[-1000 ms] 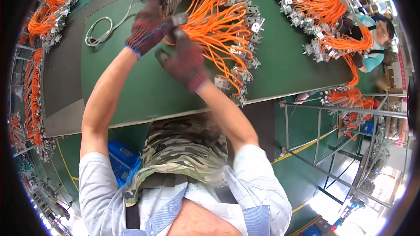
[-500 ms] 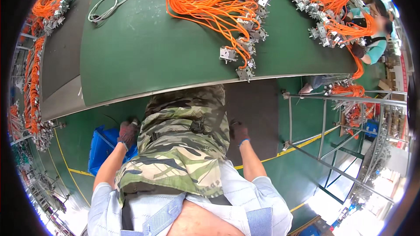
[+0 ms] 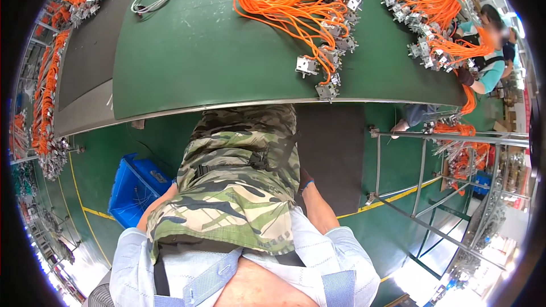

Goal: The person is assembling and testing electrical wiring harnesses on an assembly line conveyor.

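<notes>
My left hand is hidden behind the camouflage apron (image 3: 244,165) I wear; only the forearm shows, passing in front of a blue bin (image 3: 126,193). On the other side, a sliver of my dark-gloved right hand (image 3: 306,178) shows against the apron's edge, its fingers out of sight. Neither hand touches the green-topped table (image 3: 187,62) ahead of me. A bundle of orange cables (image 3: 284,3) with metal bracket-like ends (image 3: 307,66) lies on that table. Thin strands lie in the blue bin.
A coiled grey cable (image 3: 151,4) lies at the table's far left. Another person (image 3: 483,62) works by more orange cables (image 3: 438,11) at the right. A metal tube frame (image 3: 421,136) stands to my right, and hanging cable bundles (image 3: 48,96) line the left.
Both hands have drawn in behind the apron from out at my sides. More of the blue bin shows, and the view has shifted slightly over the table.
</notes>
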Demonstrator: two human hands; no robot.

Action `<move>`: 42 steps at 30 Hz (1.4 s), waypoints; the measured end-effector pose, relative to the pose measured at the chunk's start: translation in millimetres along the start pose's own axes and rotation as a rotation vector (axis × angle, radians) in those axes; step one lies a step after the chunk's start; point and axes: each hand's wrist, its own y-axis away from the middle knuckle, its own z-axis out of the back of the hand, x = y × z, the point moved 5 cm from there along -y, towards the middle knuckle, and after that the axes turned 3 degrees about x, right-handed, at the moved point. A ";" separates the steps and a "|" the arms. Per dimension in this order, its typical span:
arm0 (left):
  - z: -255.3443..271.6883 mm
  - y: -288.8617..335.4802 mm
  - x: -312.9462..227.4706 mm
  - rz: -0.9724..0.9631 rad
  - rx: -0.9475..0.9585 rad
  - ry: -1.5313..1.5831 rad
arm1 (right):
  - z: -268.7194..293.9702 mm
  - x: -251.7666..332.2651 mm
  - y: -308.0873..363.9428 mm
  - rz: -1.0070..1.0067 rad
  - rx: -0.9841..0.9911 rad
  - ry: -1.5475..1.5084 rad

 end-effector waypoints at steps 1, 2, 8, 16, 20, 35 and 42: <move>-1.7 3.8 1.7 0.004 0.004 0.002 | -5.2 -2.4 -1.7 0.002 -0.001 0.004; -3.5 3.3 -9.4 -0.014 0.021 -0.004 | -22.0 -17.0 -4.7 0.019 -0.029 0.115; -8.8 14.8 13.5 0.026 0.014 0.010 | -18.0 1.0 -3.3 0.078 0.066 0.260; 22.1 42.1 5.1 0.020 0.023 0.054 | -1.9 8.6 -0.5 0.081 0.135 0.315; 80.9 97.1 -34.7 0.008 0.042 0.105 | 12.6 15.1 -7.0 0.061 0.127 0.227; 133.3 7.6 -262.2 -0.056 0.198 -0.052 | 84.5 40.6 -46.3 -0.100 0.160 -0.117; 108.3 -44.0 -311.2 -0.219 0.225 -0.155 | 87.3 26.8 -71.7 -0.166 0.091 -0.167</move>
